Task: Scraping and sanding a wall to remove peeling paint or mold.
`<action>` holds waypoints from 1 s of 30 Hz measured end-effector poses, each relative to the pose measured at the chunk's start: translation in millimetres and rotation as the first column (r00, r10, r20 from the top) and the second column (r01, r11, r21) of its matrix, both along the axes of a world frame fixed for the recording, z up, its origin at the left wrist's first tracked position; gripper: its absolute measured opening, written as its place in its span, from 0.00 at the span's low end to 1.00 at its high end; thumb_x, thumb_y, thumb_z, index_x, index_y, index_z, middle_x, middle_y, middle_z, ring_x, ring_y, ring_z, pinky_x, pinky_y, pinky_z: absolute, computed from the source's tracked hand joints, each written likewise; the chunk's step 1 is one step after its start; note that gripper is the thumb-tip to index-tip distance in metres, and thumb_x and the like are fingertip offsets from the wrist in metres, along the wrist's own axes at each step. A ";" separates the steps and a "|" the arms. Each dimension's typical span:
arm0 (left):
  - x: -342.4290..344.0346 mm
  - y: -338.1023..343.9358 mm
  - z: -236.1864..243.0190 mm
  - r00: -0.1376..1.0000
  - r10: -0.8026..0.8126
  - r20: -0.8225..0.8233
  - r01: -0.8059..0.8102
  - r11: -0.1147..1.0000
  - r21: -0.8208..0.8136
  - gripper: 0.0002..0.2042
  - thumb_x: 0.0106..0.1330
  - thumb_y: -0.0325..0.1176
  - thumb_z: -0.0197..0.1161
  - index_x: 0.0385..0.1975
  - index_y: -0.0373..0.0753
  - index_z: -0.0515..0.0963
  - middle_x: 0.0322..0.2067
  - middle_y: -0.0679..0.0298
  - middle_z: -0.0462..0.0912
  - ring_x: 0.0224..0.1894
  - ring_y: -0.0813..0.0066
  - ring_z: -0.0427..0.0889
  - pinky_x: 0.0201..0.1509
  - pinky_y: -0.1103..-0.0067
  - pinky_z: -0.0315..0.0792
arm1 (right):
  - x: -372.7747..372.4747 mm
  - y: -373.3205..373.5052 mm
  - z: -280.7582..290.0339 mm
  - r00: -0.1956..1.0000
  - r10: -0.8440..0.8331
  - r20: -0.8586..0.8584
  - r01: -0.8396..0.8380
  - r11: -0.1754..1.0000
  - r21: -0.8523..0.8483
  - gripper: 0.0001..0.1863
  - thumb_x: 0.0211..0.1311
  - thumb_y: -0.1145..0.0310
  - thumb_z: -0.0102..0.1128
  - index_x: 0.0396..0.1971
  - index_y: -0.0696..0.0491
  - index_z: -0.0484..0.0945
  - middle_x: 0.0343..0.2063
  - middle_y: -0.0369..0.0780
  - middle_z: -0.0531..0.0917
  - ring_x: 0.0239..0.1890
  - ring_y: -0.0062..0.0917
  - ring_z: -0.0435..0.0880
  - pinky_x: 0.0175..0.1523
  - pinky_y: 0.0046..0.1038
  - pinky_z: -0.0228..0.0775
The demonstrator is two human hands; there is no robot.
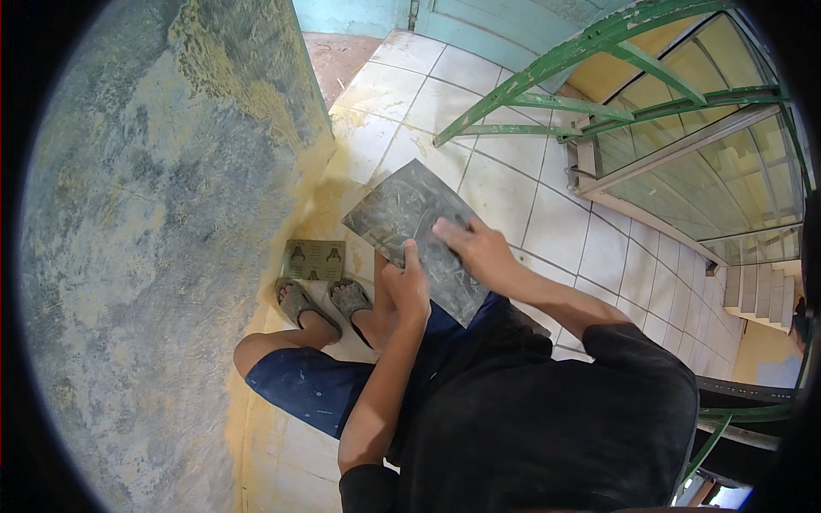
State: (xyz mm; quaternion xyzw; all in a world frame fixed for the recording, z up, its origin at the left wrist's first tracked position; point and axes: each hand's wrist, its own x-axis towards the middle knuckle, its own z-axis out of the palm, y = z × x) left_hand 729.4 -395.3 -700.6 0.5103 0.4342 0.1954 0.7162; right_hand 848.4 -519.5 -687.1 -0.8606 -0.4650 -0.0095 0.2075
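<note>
A large dark grey sandpaper sheet [410, 198], scuffed and dusty, is spread over my lap at a slant. My left hand [409, 291] grips its near left edge, thumb lying on top and the other fingers hidden underneath. Over the right edge is my right hand [489, 256], closed, with a slightly blurred digit pressed on the upper face; its remaining fingers are mostly curled out of sight. A second, smaller-looking sheet [314, 260] with dark printed figures lies on the floor just beyond my sandalled feet.
A patchy grey and yellow plastered wall [162, 256] rises close on my left. White floor tiles [505, 192] carry yellowish dust along the wall. To the right stand a green metal frame [547, 73] and a glazed panel [697, 175]. A pale blue door [479, 30] is ahead.
</note>
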 end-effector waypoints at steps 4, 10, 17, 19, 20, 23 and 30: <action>0.2 0.7 -9.2 1.000 -0.019 -0.019 0.018 0.998 -0.055 0.32 0.74 0.50 0.63 0.51 0.16 0.73 0.45 0.48 0.81 0.48 0.66 0.78 0.56 0.75 0.71 | 21.5 2.7 -14.7 0.996 0.059 0.067 -0.058 0.998 -0.013 0.25 0.59 0.76 0.62 0.58 0.46 0.82 0.41 0.42 0.86 0.34 0.42 0.81 0.37 0.39 0.77; 1.7 0.7 13.0 0.991 -0.027 -0.131 0.024 0.999 -0.023 0.34 0.73 0.53 0.64 0.49 0.16 0.73 0.44 0.47 0.81 0.46 0.65 0.79 0.55 0.74 0.72 | 0.7 -1.4 -9.7 0.976 0.151 0.157 -0.158 0.987 0.038 0.26 0.56 0.78 0.62 0.58 0.47 0.82 0.50 0.39 0.87 0.37 0.40 0.82 0.40 0.37 0.80; 1.8 0.6 8.3 0.998 -0.021 -0.053 0.021 1.000 -0.010 0.35 0.72 0.54 0.64 0.49 0.15 0.73 0.44 0.46 0.81 0.46 0.63 0.79 0.56 0.74 0.71 | 13.0 -1.0 -8.5 1.000 0.001 0.027 0.001 0.996 -0.088 0.30 0.54 0.79 0.61 0.60 0.47 0.81 0.58 0.37 0.85 0.40 0.39 0.82 0.42 0.35 0.81; 0.5 -0.4 2.2 1.000 -0.015 -0.012 0.015 1.000 -0.004 0.35 0.72 0.54 0.64 0.49 0.15 0.73 0.45 0.46 0.81 0.47 0.63 0.79 0.56 0.74 0.71 | 5.4 -4.7 -10.1 0.993 0.106 0.057 -0.109 0.992 0.061 0.30 0.54 0.79 0.61 0.60 0.47 0.81 0.56 0.38 0.85 0.39 0.39 0.82 0.42 0.35 0.80; 1.6 -0.7 6.3 0.999 -0.009 -0.043 0.009 1.000 -0.012 0.35 0.72 0.54 0.64 0.49 0.15 0.73 0.45 0.46 0.81 0.47 0.63 0.79 0.56 0.74 0.71 | 6.1 -5.5 -10.6 0.994 0.092 0.059 -0.096 0.994 0.061 0.30 0.55 0.79 0.61 0.60 0.47 0.81 0.55 0.38 0.86 0.39 0.39 0.82 0.42 0.35 0.80; 3.6 -1.5 12.8 0.995 -0.029 -0.098 0.027 1.000 -0.015 0.35 0.73 0.54 0.64 0.49 0.16 0.73 0.45 0.46 0.81 0.47 0.63 0.79 0.56 0.74 0.71 | 25.5 0.5 -13.1 0.999 0.007 0.042 -0.006 0.999 -0.042 0.30 0.55 0.80 0.61 0.60 0.47 0.80 0.54 0.39 0.86 0.38 0.39 0.82 0.41 0.35 0.79; 2.3 -1.1 0.1 1.000 -0.006 -0.023 0.005 0.999 -0.037 0.35 0.74 0.53 0.61 0.52 0.15 0.73 0.48 0.44 0.81 0.51 0.61 0.79 0.59 0.73 0.70 | -1.5 -4.5 -3.2 0.995 0.095 -0.003 -0.095 0.991 0.097 0.28 0.56 0.79 0.62 0.59 0.46 0.82 0.47 0.41 0.87 0.36 0.40 0.82 0.39 0.36 0.78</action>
